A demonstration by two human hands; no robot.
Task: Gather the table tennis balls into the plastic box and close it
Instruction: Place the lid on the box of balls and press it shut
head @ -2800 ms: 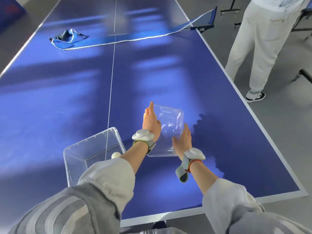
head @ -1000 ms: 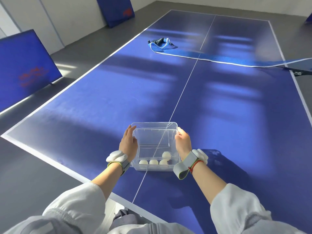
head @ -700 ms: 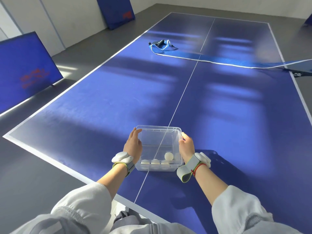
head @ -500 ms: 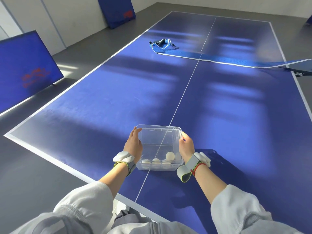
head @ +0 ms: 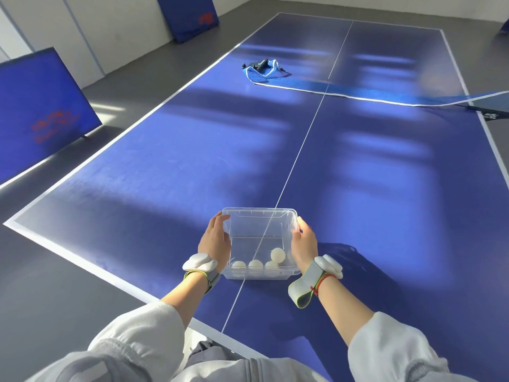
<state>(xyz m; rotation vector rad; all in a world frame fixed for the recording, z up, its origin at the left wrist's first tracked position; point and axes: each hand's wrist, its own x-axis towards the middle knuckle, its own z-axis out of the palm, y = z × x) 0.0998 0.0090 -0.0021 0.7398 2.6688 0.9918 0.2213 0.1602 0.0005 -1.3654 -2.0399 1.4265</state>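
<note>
A loose blue net (head: 358,91) is seen lying flat across the table (head: 192,172), well beyond both hands, bunched up at its far-left end. 2 blue barrier boards (head: 41,111) are parked on the floor off to the left. Nothing is sitting between the hands and the plastic box (head: 260,216), which is right between them on the white centre line. The left hand (head: 215,239) is laid against the box's left wall and the right hand (head: 303,241) against its right wall, fingers mostly straight, tips up at the rim. At least 4 white balls (head: 277,254) can be made out inside, bunched along the near wall by the wrists. Whether the lid is on can't really be told.
</note>
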